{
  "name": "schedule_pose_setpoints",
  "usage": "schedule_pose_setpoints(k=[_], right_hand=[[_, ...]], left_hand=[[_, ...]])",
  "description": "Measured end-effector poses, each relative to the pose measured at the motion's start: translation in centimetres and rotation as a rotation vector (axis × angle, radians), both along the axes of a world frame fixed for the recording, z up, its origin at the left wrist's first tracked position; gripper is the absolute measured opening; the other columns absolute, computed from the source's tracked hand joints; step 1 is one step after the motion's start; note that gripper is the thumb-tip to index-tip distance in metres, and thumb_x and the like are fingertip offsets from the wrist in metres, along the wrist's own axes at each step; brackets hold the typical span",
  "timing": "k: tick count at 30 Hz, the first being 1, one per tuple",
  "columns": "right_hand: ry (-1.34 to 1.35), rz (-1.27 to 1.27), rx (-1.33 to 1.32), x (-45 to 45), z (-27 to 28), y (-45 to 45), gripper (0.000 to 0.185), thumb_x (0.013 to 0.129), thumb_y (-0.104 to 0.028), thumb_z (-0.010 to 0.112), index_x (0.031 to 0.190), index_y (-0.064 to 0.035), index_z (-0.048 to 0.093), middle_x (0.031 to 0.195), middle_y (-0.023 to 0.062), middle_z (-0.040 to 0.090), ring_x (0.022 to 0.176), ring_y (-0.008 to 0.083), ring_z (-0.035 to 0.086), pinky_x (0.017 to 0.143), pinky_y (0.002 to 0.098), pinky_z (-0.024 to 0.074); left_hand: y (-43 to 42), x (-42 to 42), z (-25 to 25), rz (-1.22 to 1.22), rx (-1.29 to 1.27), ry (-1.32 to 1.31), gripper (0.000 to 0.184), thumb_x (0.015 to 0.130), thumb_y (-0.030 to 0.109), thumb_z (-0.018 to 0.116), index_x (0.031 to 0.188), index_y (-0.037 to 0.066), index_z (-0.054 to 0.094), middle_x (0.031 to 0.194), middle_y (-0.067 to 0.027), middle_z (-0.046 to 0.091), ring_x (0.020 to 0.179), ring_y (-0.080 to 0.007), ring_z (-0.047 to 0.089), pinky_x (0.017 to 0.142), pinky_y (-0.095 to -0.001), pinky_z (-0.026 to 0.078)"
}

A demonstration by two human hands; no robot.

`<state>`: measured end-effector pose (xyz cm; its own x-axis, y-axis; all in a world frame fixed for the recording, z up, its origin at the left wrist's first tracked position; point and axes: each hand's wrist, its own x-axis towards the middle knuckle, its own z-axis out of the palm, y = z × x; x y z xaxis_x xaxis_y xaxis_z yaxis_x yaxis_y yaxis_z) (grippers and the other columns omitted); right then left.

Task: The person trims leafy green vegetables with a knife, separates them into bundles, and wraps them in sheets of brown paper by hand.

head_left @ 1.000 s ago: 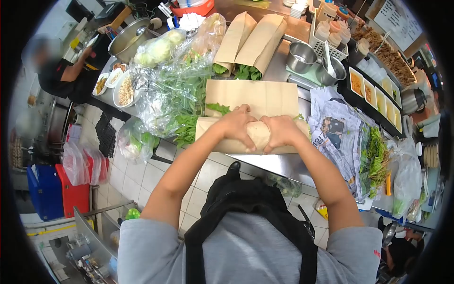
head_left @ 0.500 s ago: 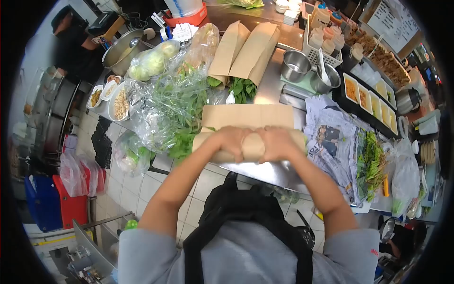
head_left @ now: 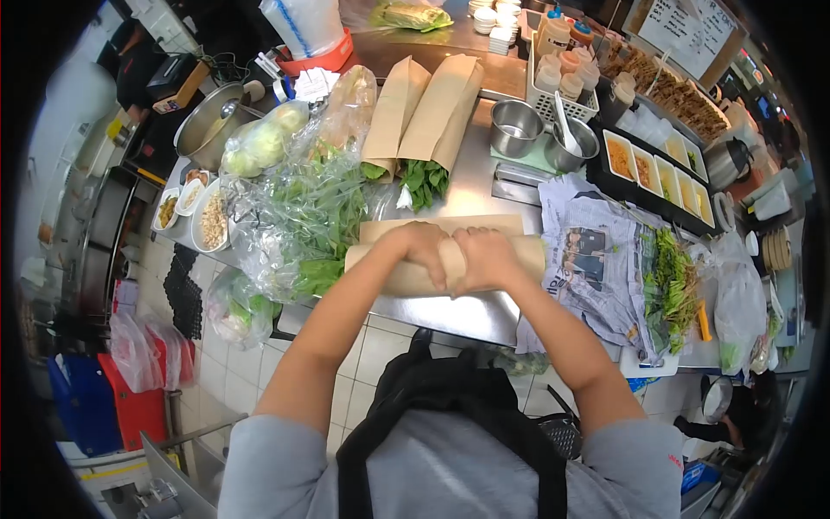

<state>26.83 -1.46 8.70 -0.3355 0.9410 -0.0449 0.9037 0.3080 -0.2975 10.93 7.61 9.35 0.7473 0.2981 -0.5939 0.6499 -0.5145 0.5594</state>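
A brown paper roll (head_left: pixel 523 258) lies crosswise at the front of the steel table. My left hand (head_left: pixel 422 246) is wrapped over its middle, fingers curled on top. Close beside it, my right hand (head_left: pixel 482 258) grips the same roll, thumb toward me. Behind the roll a strip of flat brown paper (head_left: pixel 484 223) still shows. What is inside the roll is hidden. Beyond it lie two brown paper bundles (head_left: pixel 443 112) with leafy greens (head_left: pixel 425 183) sticking out of their near ends. Loose herbs in clear plastic (head_left: pixel 324 216) sit left of my left hand.
To the right, newspaper (head_left: pixel 579 251) carries green stalks (head_left: pixel 670 290) and an orange-handled tool (head_left: pixel 703 322). Steel pots (head_left: pixel 516 130) and a black tray of food containers (head_left: pixel 618 190) stand behind. Bowls (head_left: pixel 210 221) line the left edge. Other people are partly visible at both sides.
The paper roll has turned away from me, taking up flat paper, so a narrower strip shows behind it. Both hands stay on it. The camera view has shifted slightly.
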Motion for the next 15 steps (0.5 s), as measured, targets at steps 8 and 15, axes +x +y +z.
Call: schedule_pose_setpoints(k=[8,15], right_hand=[[0.226,0.016,-0.334,1.6,1.6,5.1,0.091,0.040,-0.058,0.079,0.111,-0.0053,0.059,0.100,0.0171,0.064,0.098,0.0298,0.060,0.087,0.0377,0.0451],[0.147,-0.154,0.475,-1.5,-2.2,-6.2,0.072,0.064,-0.024,0.078,0.128,-0.0093,0.047,0.127,0.0173,0.045,0.118,0.0325,0.042,0.102,0.0465,0.0299]], left_hand=[[4.4,0.0,-1.0,0.128,0.079,-0.037,0.111,0.044,0.051,0.082,0.134,0.004,0.039,0.133,-0.0212,0.041,0.124,-0.0328,0.041,0.105,-0.0361,0.032],[6.5,0.6,-0.6,0.175,-0.088,0.143,0.109,0.047,0.055,0.081,0.133,0.002,0.041,0.131,-0.0188,0.047,0.117,-0.0305,0.049,0.099,-0.0371,0.038]])
